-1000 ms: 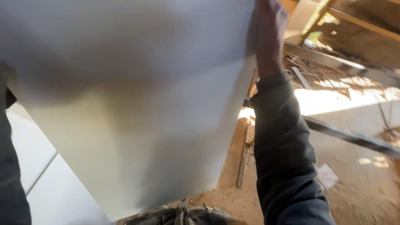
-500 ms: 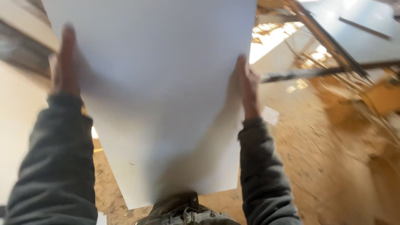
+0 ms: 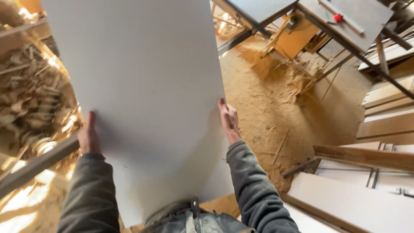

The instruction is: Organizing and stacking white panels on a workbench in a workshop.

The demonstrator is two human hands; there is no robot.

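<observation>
In a sawdust-strewn woodworking shop, a person carries a large white panel [image 3: 151, 86] upright in front of the body, held between two bare hands. The left hand [image 3: 88, 136] presses flat against the panel's left edge, fingers stretched upward along it, and the right hand [image 3: 228, 121] clamps the right edge the same way, the fingers wrapped round to the far face; both hands are closed on the board, though how far the fingers curl behind it is hidden. The panel rises from near the waist to beyond the top of the view, so most of it stands above the two grips, which sit low on its sides and roughly level with each other. That leaves it top-heavy, I judge: a lapse in side pressure could let it slide down through the palms or tip forward away from the body. It also blocks the view ahead, and there is plenty to catch on, including the metal-framed saw table [image 3: 345, 17] at the upper right, the timber beam [image 3: 366, 157] and stacked white boards [image 3: 358, 203] at the right, and heaps of wood offcuts [image 3: 30, 99] at the left. The loose sawdust floor [image 3: 267, 103] could make footing uncertain.
</observation>
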